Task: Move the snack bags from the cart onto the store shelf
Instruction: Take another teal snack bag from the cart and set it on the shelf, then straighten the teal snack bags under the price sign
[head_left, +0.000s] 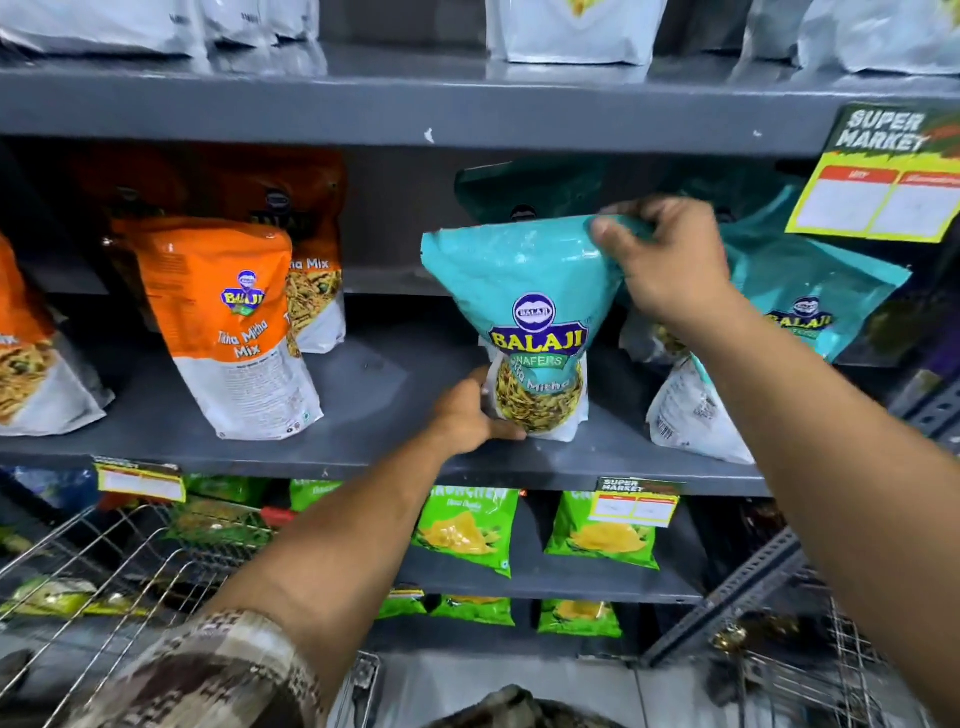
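A teal Balaji snack bag (524, 291) stands upright on the grey middle shelf (374, 415). My right hand (670, 260) pinches its top right corner. My left hand (467, 415) grips its bottom left corner at the shelf surface. Behind it stands another teal bag (524, 187), and more teal bags (810, 301) lean to the right, one partly hidden by my right forearm. The wire cart (104, 561) is at the lower left, with green snack packs (57, 597) inside it.
Orange Balaji mix bags (223, 322) stand on the shelf's left half, with a bare gap between them and the teal bag. Green chip packs (467, 530) fill the lower shelves. White bags (571, 31) sit on the top shelf. A price tag (878, 176) hangs at right.
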